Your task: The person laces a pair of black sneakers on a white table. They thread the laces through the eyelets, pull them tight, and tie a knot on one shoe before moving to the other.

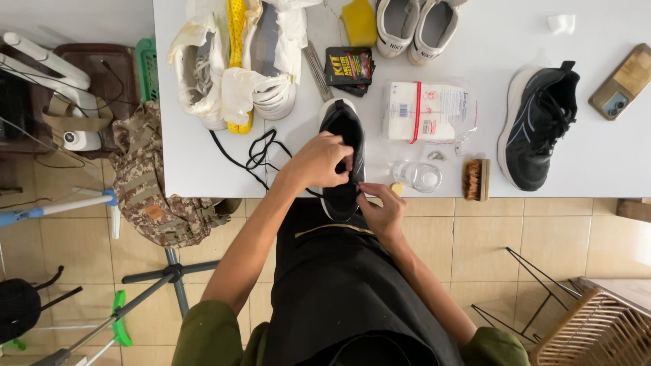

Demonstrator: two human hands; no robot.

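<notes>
A black sneaker [344, 129] lies at the front edge of the white table [576, 169], its toe pointing away from me. My left hand [317, 161] rests on top of its lacing area, fingers closed on the shoe. My right hand [382, 209] pinches something small at the shoe's near right side, probably a lace end. A loose black lace [254, 156] lies on the table just left of the shoe. The matching black sneaker [536, 125] sits to the right.
Nearby are a small clear cup [420, 176], a brown brush [476, 179], a packet of white pads [426, 112], a black sachet [348, 66], paper-wrapped shoes [234, 64], a white pair [415, 24], a phone [620, 81]. A camouflage bag [152, 179] hangs left; a wicker basket [597, 329] stands at the lower right.
</notes>
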